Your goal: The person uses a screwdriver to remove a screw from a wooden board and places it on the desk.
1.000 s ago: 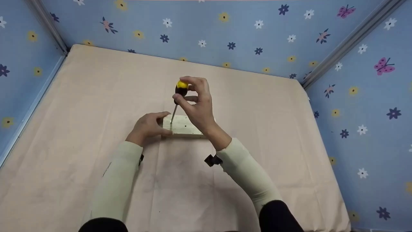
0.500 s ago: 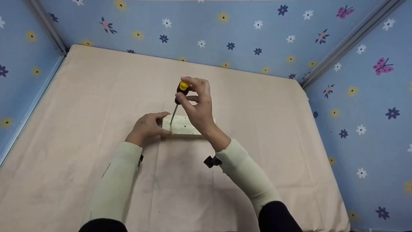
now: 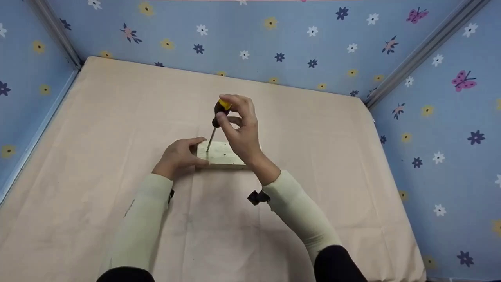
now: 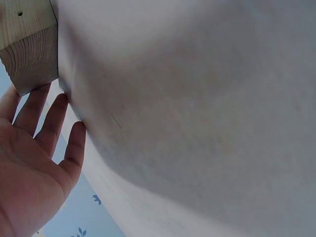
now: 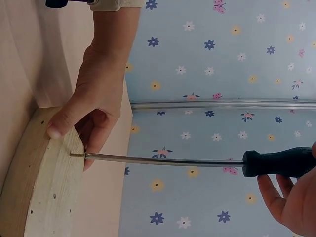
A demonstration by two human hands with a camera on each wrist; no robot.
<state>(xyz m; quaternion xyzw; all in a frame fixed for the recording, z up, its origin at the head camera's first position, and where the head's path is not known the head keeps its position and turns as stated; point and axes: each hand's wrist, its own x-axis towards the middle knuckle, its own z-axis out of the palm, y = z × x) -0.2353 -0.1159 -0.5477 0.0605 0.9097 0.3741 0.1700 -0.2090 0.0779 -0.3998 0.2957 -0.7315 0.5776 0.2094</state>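
Note:
A pale wooden block [image 3: 229,156] with small holes lies on the cloth-covered table. My left hand [image 3: 179,154] pinches its left end, thumb on the near side and a finger on the far side. In the right wrist view, a brass-coloured screw [image 5: 77,155] stands partly out of the block's top face. The tip of a screwdriver [image 5: 163,162] meets the screw's head. My right hand [image 3: 243,131] grips the black and yellow handle [image 3: 221,109] from above with thumb and fingers. The shaft leans slightly. The block's right end is partly hidden behind my right hand.
A beige cloth [image 3: 332,156] covers the table, with light creases. Blue flowered panels [image 3: 242,35] stand behind and at both sides, joined by grey metal posts [image 3: 426,55]. Black wrist mounts [image 3: 258,197] stick out from the sleeves.
My right thumb and fingers have shifted slightly around the screwdriver handle, which has turned so less of its yellow shows. My left hand and the block stay in place.

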